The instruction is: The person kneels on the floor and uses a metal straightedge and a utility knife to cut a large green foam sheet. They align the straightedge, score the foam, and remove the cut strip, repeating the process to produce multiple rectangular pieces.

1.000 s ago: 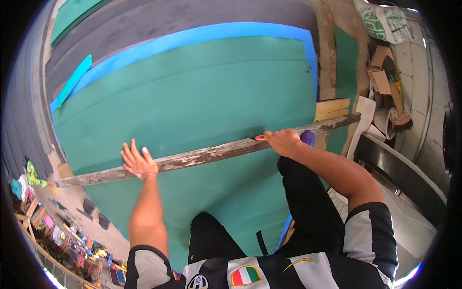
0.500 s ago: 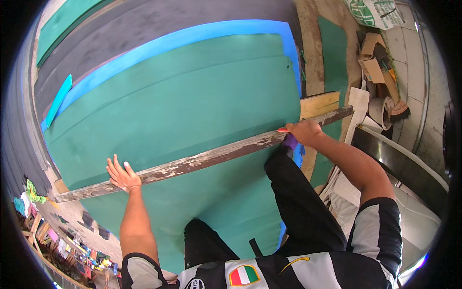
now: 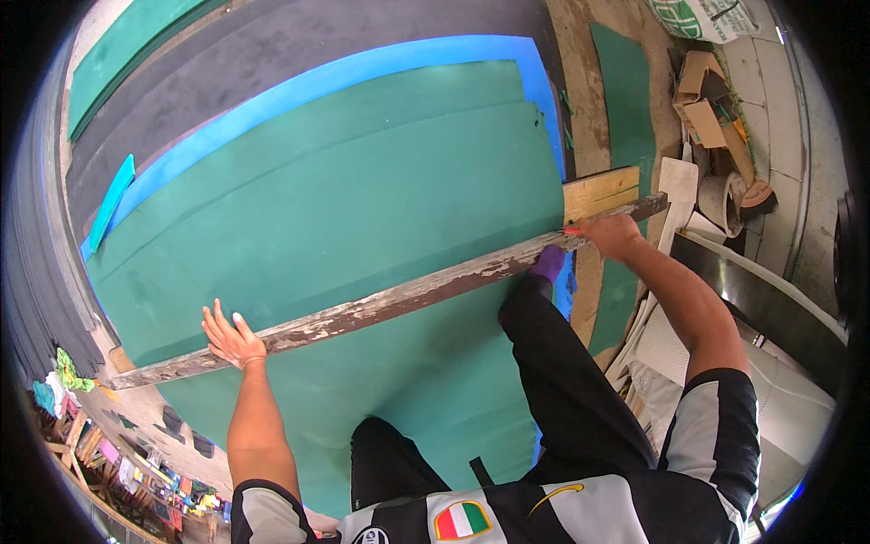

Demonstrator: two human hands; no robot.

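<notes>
Head view: long plank (image 3: 399, 306) lies slantwise across the green sheet (image 3: 335, 204).
Plank: might skid, I reckon, if my left palm goes light.
Purple sock (image 3: 547, 263): my foot's right by the red tool (image 3: 572, 231), so a slip could catch it.
Left hand (image 3: 234, 338): leaning on the plank, arm reaching out, fingers loosely spread.
Right hand (image 3: 612, 236): elbow bent, fingers curled, pinching the red tool; exact grip's hidden.

At half past one we see a white-and-green sack (image 3: 700, 20); at two, an open cardboard box (image 3: 706, 125). Towards half past two we find a dark-bristled brush (image 3: 756, 193) beside a pale hollow cylinder (image 3: 713, 194). Near half past eight we spot a crumpled yellow-green cloth (image 3: 71, 374); around eight, colourful clutter (image 3: 127, 468).
</notes>
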